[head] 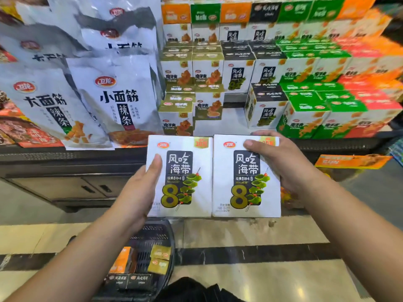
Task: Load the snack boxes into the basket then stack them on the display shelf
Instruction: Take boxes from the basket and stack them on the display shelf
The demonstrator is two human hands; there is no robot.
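- You hold two white snack boxes side by side, upright, fronts toward you, in the air in front of the display shelf [233, 119] and above the basket [158, 232].
- The left snack box [185, 192] and the right snack box [224, 171] touch along their inner edges. Each front carries a dark label panel and a large "8".
- Your left hand [139, 190] grips the left snack box at its outer edge. The thumb lies flat on the front face; the other fingers are hidden behind the box.
- Your right hand [283, 166] grips the right snack box at its upper outer corner. The thumb presses the front face, and the fingers [265, 134] curl over the top edge.
- The basket stands on the floor [261, 238], below your left forearm. It contains an orange box [121, 260], two olive boxes [160, 259] and two black-topped boxes [128, 280].
- On the display shelf, a matching black-topped box [265, 105] stands just beside a bare patch. Olive boxes are stacked to its left, green and red ones to its right.
- Large white snack bags [117, 101] lean at the shelf's left end.
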